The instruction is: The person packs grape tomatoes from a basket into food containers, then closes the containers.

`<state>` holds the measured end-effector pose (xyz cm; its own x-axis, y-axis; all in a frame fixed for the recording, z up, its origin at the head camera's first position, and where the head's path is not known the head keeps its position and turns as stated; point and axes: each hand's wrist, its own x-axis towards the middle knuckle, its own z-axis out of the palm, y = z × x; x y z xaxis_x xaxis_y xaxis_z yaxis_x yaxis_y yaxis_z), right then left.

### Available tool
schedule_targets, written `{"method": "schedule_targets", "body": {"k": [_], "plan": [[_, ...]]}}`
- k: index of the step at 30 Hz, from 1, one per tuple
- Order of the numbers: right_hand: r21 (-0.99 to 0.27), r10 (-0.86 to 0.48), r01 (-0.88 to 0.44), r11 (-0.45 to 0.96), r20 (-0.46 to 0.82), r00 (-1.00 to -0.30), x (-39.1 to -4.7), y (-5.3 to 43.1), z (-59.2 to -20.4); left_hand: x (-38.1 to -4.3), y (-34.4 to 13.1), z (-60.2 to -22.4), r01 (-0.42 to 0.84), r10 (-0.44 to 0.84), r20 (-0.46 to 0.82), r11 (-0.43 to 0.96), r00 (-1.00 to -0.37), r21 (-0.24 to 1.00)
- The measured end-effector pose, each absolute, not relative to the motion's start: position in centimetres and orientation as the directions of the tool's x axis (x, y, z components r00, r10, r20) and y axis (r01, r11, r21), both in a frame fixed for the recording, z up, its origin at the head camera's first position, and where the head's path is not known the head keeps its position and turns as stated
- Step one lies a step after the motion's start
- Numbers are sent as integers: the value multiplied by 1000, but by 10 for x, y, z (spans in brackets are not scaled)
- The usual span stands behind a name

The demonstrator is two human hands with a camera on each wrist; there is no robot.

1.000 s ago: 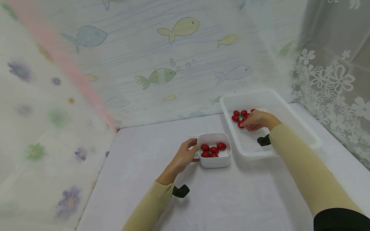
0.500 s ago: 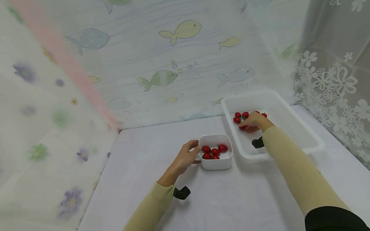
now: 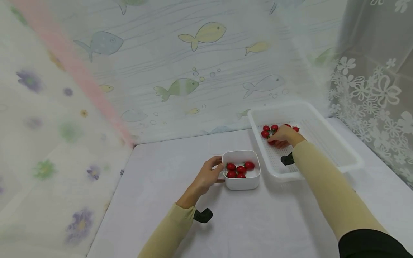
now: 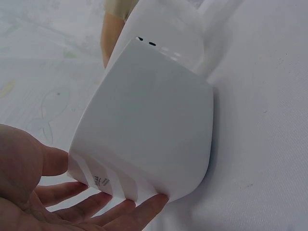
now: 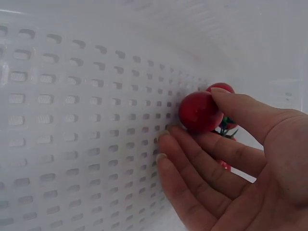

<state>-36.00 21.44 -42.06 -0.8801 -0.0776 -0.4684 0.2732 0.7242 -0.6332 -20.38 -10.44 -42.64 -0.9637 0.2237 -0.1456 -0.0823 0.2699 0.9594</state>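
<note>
In the head view my left hand (image 3: 209, 174) touches the left wall of a small white box (image 3: 242, 183) with its fingers spread. In the left wrist view, its fingertips rest against the glossy wall of the box (image 4: 149, 120), thumb near the edge. Several red cherry tomatoes (image 3: 241, 169) lie inside. My right hand (image 3: 284, 136) is down in a large white basket (image 3: 322, 147). Close up in the right wrist view, my right hand (image 5: 226, 168) holds a round cherry tomato (image 5: 199, 112) between thumb and fingers, and others sit partly hidden behind it.
More cherry tomatoes (image 3: 265, 131) lie around the right hand at the basket's left side. The basket's perforated floor (image 5: 86, 120) fills much of the right wrist view. A white cloth (image 3: 180, 150) covers the table, with a fish-patterned curtain (image 3: 138, 53) behind.
Since one second ago, my right hand has shifted slightly left among the tomatoes, uncovering some to its right. My left hand keeps its place at the box.
</note>
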Motion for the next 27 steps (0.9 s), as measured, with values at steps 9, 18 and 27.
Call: {"method": "schedule_targets", "body": {"k": [9, 18, 27], "plan": [[-665, -142, 238, 708, -465, -874, -359, 219, -423, -200, -102, -425, -91, 227, -155, 270, -962, 959], [-693, -236, 103, 713, -376, -896, -355, 222, -418, -195, -101, -413, -71, 234, -138, 275, -963, 959], [-731, -290, 48, 680, -329, -899, -347, 222, -404, -202, -103, -422, -89, 246, -153, 252, -957, 964]]}}
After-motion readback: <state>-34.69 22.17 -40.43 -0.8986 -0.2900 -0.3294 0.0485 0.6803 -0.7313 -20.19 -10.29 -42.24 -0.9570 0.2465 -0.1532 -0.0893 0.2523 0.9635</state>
